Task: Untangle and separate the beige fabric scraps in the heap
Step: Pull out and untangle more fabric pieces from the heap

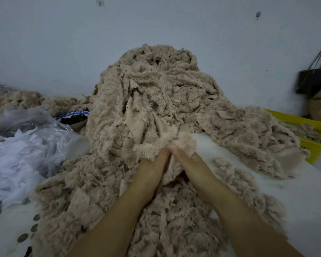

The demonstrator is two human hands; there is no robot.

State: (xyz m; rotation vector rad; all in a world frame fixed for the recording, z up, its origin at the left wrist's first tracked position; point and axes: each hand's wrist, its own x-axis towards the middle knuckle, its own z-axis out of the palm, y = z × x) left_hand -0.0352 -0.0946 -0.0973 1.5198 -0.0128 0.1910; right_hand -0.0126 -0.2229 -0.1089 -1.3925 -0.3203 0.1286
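Both grips are clamped on one piece: my left grip (152, 164) and right grip (190, 163) sit side by side, thumbs nearly touching, fingertips hidden in a fluffy beige scrap (185, 141) at the foot of the heap (156, 93). That scrap lies near the middle of the desk (304, 191). Its long axis runs roughly parallel to the near edge, ends pointing left and right. The heap itself runs from the near edge up to the far edge. I judge the scrap is knotted into its neighbours, so a hard pull could drag the tall pile down toward me or tear the frayed cloth. Spill could reach the yellow basket (315, 125) at the right edge or the plastic bags (26, 145) at the left.
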